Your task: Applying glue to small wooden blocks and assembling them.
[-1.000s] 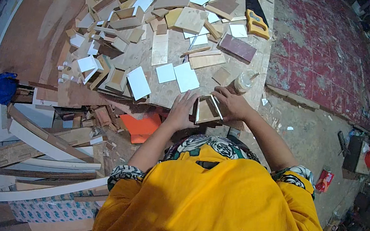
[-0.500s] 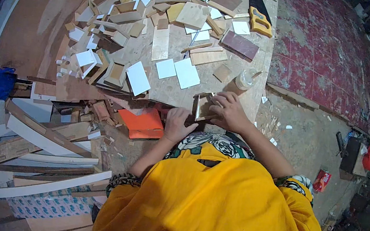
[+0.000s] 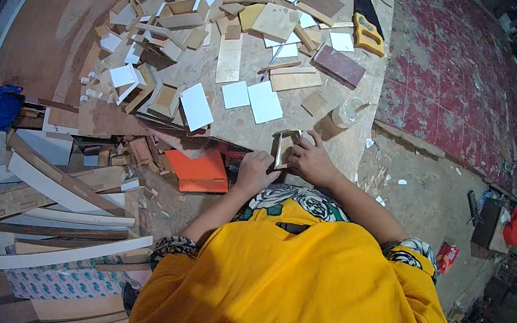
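A small open wooden box [image 3: 285,149] stands at the near edge of the worktable [image 3: 236,132]. My right hand [image 3: 313,163] grips its right side, fingers curled over the top rim. Close to the box's lower left corner is my left hand [image 3: 255,172], fingers bent over the table edge and thumb apart. I see nothing held in it, and whether it touches the box is unclear. Beyond the box lie two white panels, a larger one [image 3: 265,103] and a smaller one [image 3: 236,95]. A clear plastic cup [image 3: 347,113] with a stick in it is to the right.
A handsaw [image 3: 368,33] with a yellow handle lies at the far right of the table, near a dark reddish block [image 3: 339,65]. Wooden offcuts and small frames [image 3: 165,99] crowd the left and back. Below left are an orange sheet [image 3: 197,171] and stacked boards [image 3: 78,190].
My left hand has moved slightly right, closer to the box. My right hand's fingers have drawn in around the box's side. The whole view has shifted a little.
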Tool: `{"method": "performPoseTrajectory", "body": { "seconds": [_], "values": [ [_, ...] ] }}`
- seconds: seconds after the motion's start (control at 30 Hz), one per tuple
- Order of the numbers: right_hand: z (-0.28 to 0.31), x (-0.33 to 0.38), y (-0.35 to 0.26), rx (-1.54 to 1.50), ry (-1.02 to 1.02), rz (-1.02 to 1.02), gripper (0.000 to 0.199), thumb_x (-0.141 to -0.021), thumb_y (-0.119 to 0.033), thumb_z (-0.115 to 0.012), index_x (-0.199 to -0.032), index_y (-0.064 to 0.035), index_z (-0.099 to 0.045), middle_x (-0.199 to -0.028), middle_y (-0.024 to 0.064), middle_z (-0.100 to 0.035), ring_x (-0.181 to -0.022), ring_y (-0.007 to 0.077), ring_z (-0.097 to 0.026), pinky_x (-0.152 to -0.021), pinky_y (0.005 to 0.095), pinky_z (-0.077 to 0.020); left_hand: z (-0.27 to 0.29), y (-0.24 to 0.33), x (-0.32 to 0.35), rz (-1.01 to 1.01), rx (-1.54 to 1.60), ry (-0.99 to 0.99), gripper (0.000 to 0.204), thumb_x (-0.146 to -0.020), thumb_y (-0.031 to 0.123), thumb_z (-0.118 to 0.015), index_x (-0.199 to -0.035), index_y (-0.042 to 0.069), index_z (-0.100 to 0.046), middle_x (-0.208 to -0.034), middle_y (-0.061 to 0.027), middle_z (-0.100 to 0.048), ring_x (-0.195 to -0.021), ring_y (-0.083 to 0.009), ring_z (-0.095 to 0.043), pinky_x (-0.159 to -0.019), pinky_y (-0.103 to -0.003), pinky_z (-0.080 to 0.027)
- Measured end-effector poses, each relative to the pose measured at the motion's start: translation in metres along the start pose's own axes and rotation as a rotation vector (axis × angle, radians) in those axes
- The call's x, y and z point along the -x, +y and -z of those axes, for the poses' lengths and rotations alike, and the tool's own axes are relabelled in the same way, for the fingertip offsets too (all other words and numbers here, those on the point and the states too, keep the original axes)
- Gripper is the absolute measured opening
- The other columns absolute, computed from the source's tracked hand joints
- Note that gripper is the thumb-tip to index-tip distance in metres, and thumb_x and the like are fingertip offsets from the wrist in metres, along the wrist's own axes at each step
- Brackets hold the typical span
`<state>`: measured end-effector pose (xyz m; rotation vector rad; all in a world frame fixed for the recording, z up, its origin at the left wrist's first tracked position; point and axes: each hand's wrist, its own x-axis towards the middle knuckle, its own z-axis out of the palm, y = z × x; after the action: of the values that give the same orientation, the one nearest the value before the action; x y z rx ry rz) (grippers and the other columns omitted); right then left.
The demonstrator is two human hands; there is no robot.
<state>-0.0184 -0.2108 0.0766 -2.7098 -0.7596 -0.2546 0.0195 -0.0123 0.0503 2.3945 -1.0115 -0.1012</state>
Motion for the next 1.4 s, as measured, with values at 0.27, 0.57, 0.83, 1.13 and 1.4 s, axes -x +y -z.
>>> {"method": "performPoseTrajectory", "body": {
  "seconds": [0.27,0.57,0.83,1.13,1.4],
  "values": [
    [-0.003,0.002,0.001,-0.008,-0.009,-0.012,0.010,-0.069,-0.018,-0.052,-0.069,-0.0118,-0.059,-0.079,-0.0002,-0.055,-0.090,0.0176,-0.050,-0.097,0.0478,-0.0248,-0.001,-0.001,0.000,-0.001,0.012,-0.030,0.029,-0.058,0.022,-0.070,-0.074,0.005,-0.052,-0.076,-0.0107,-0.050,-0.077,-0.0297,-0.051,-0.069,-0.040,-0.040],
    [-0.002,0.002,0.000,-0.041,0.020,-0.015,0.009,-0.069,-0.018,-0.053,-0.070,-0.0128,-0.059,-0.079,-0.0006,-0.055,-0.090,0.0174,-0.049,-0.098,0.0491,-0.0241,0.001,0.003,0.000,0.009,0.002,-0.029,0.030,-0.060,0.024,-0.069,-0.073,0.004,-0.051,-0.075,-0.0106,-0.050,-0.077,-0.0287,-0.051,-0.069,-0.040,-0.041],
    [0.037,0.004,-0.011,-0.049,0.067,-0.172,0.019,-0.069,-0.023,-0.060,-0.085,-0.0140,-0.061,-0.091,0.0035,-0.054,-0.097,0.0215,-0.047,-0.097,0.0504,-0.0233,0.009,0.007,0.006,0.139,0.216,-0.026,0.028,-0.073,0.028,-0.061,-0.079,0.002,-0.055,-0.076,-0.0133,-0.054,-0.074,-0.0298,-0.053,-0.068,-0.037,-0.043],
    [-0.015,0.042,0.020,-0.590,0.072,-0.768,0.028,-0.073,-0.017,-0.048,-0.097,-0.0093,-0.061,-0.091,0.0198,-0.053,-0.085,0.0354,-0.052,-0.075,0.0401,-0.0430,-0.019,-0.012,0.008,0.489,0.628,0.118,0.029,-0.085,0.022,-0.049,-0.099,0.000,-0.060,-0.084,-0.0194,-0.059,-0.080,-0.0292,-0.058,-0.073,-0.034,-0.044],
    [-0.027,0.037,0.014,-0.605,-0.015,-0.845,0.035,-0.074,-0.017,-0.045,-0.106,-0.0145,-0.061,-0.090,0.0182,-0.049,-0.086,0.0339,-0.052,-0.077,0.0397,-0.0422,-0.018,-0.009,0.003,0.502,0.449,-0.017,0.031,-0.082,0.025,-0.053,-0.103,0.004,-0.061,-0.087,-0.0196,-0.057,-0.085,-0.0308,-0.056,-0.076,-0.035,-0.043]
  ]
}}
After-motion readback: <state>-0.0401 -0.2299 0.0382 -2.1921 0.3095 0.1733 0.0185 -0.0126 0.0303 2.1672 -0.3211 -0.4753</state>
